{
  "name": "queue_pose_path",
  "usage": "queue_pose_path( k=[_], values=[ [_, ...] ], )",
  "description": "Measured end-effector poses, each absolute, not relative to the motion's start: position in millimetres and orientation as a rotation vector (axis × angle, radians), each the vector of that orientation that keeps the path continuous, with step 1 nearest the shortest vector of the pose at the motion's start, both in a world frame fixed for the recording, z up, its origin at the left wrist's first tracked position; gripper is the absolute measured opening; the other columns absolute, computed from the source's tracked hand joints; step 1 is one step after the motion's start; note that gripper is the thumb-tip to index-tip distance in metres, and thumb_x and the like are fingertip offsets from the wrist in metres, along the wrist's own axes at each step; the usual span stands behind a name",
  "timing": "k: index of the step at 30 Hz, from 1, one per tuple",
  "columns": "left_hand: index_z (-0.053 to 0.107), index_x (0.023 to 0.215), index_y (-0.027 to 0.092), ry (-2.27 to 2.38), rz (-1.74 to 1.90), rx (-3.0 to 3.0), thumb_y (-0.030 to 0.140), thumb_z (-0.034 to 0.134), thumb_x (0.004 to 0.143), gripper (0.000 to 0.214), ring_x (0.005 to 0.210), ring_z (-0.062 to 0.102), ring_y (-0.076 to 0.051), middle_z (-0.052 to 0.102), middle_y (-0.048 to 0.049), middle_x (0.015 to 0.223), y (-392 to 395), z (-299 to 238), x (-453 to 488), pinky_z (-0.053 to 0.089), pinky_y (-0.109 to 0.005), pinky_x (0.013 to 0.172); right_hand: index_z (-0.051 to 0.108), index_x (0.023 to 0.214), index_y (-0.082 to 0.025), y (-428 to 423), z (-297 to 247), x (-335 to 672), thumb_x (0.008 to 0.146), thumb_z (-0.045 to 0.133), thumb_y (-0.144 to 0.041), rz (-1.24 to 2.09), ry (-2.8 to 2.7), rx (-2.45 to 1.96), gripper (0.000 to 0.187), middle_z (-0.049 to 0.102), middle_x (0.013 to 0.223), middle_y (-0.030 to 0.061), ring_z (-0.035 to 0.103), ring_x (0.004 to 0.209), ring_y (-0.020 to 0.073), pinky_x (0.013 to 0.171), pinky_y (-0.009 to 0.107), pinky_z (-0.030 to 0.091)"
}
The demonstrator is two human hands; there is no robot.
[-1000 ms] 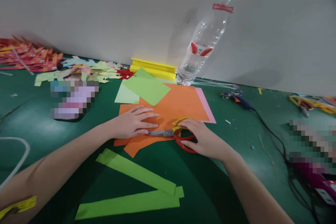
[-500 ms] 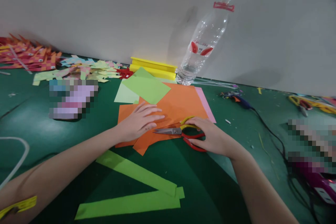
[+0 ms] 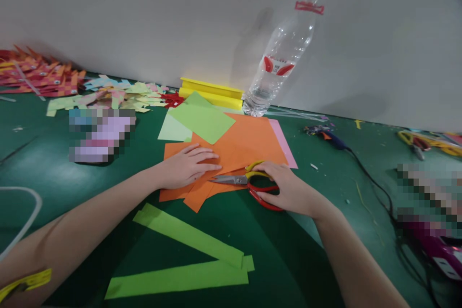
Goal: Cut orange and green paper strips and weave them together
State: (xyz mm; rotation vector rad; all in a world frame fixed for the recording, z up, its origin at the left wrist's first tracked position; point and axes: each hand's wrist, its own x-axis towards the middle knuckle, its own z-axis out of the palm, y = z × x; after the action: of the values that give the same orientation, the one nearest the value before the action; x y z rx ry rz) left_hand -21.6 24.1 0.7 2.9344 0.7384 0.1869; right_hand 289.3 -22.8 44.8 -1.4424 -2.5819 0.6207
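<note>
My left hand [image 3: 189, 166] lies with fingers stretched out on sheets of orange paper [image 3: 249, 139], holding nothing. In my right hand [image 3: 285, 185] is a pair of scissors [image 3: 234, 180] with one yellow and one red handle, resting on the front part of the orange paper. The blade tips point left, close to my left fingers, and look nearly together. A cut orange strip [image 3: 197, 199] sticks out below the blades. Nearer me lie two long green paper strips [image 3: 180, 279], meeting at their right ends.
Behind the orange paper are a light green sheet [image 3: 202, 118], a yellow roll [image 3: 211, 98] and a plastic bottle [image 3: 277, 57] by the wall. Paper scraps [image 3: 122, 96] and orange-red woven paper pieces [image 3: 43, 74] lie back left. A corded blue tool [image 3: 334, 139] rests at right.
My left hand has lowered and flattened on the orange paper, its fingers closer together. The scissors have shifted slightly left in my right hand.
</note>
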Motion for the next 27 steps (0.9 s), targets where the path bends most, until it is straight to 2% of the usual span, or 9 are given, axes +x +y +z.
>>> queue_pose_path(
  k=[9,15,27],
  values=[
    [0.039,0.137,0.031,0.738,0.204,2.906,0.015,0.032,0.095,0.046,0.135,0.027,-0.019,0.038,0.0009,0.145,25.2,1.4,-22.5,0.016,-0.039,0.112,0.056,0.109,-0.026,-23.5,54.1,302.4,0.074,0.063,-0.039,0.66,-2.533,-1.49,0.038,0.062,0.114,0.0056,0.058,0.104,0.0253,0.089,0.04,0.045],
    [0.04,0.137,0.031,0.752,0.184,2.909,0.021,0.029,0.098,0.042,0.134,0.028,-0.02,0.039,0.0002,0.144,24.5,3.7,-21.4,0.017,-0.04,0.112,0.057,0.108,-0.025,-24.2,54.1,302.5,0.073,0.063,-0.042,0.647,-2.511,-1.54,0.039,0.063,0.113,0.0067,0.059,0.103,0.0266,0.088,0.041,0.046],
    [0.04,0.137,0.033,0.75,0.196,2.92,0.021,0.03,0.098,0.042,0.134,0.028,-0.019,0.039,0.0014,0.144,24.9,2.3,-21.0,0.016,-0.038,0.112,0.055,0.11,-0.027,-22.4,50.3,303.3,0.074,0.063,-0.042,0.676,-2.522,-1.554,0.04,0.061,0.117,0.0051,0.057,0.107,0.0257,0.091,0.042,0.044]
  ],
)
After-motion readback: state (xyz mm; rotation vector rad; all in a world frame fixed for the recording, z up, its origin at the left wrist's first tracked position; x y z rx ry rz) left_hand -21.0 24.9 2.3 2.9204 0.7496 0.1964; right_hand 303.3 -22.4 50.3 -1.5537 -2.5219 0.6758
